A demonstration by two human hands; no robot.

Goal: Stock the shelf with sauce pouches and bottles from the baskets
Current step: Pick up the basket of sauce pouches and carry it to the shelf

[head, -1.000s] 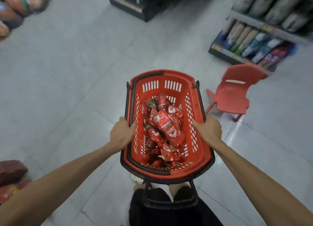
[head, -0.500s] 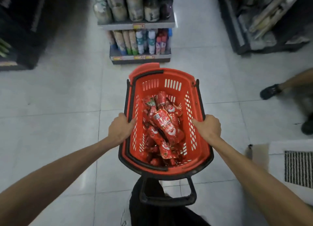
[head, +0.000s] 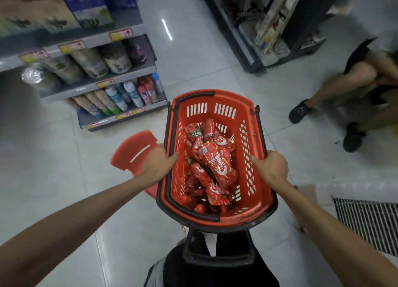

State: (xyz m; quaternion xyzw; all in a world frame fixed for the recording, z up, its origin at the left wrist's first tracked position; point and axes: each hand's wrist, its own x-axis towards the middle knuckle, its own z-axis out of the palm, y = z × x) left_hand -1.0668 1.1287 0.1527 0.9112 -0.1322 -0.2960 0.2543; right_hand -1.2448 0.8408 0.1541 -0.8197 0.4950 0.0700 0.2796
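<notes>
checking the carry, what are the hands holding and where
The red basket, by its long side rims: left hand grips the left rim, right hand the right rim.

Beneath us a pale tiled floor (head: 53, 168), on it we see a stocked shelf unit (head: 75, 88), a red plastic chair (head: 133, 151), a dark rack (head: 228, 28), a slatted floor grille (head: 366, 222)

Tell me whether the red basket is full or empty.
Partly full. Red sauce pouches lie heaped in the red basket, well below its rim, with the slotted walls bare above them.
</notes>
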